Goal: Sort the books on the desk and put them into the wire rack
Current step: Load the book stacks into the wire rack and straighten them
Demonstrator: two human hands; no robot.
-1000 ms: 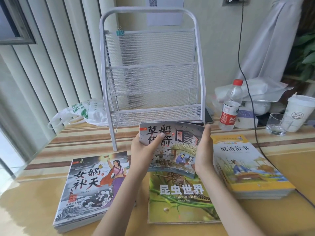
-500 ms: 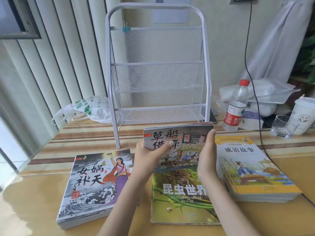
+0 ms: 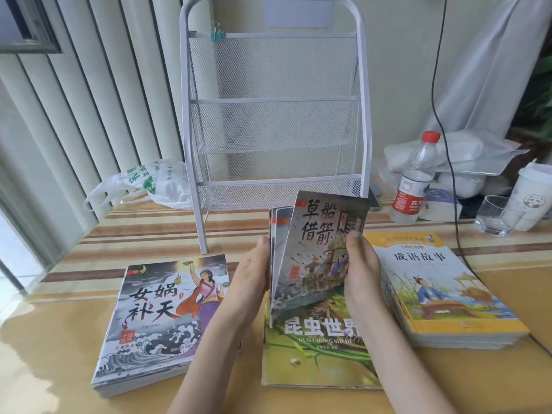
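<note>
I hold a small bundle of thin grey picture books (image 3: 319, 243) upright above the desk, fanned so several edges show at the left. My left hand (image 3: 251, 282) grips the bundle's left side, and my right hand (image 3: 361, 273) holds its right side with the thumb on the front cover. Under them lies a green insect book (image 3: 313, 354). A grey stack of books (image 3: 155, 321) sits to the left, a yellow stack (image 3: 442, 288) to the right. The white wire rack (image 3: 274, 121) stands behind, its tiers holding nothing.
A plastic bag (image 3: 143, 183) lies left of the rack. Right of it stand a water bottle (image 3: 415, 180), a glass (image 3: 495, 216), a paper cup (image 3: 531, 198) and white wrapped items. A black cable (image 3: 442, 94) hangs down across the desk's right side.
The bundle has turned from lying wide to standing upright and tilted, and its books have fanned apart. My left thumb has left the front cover; the hand now grips the left edge.
</note>
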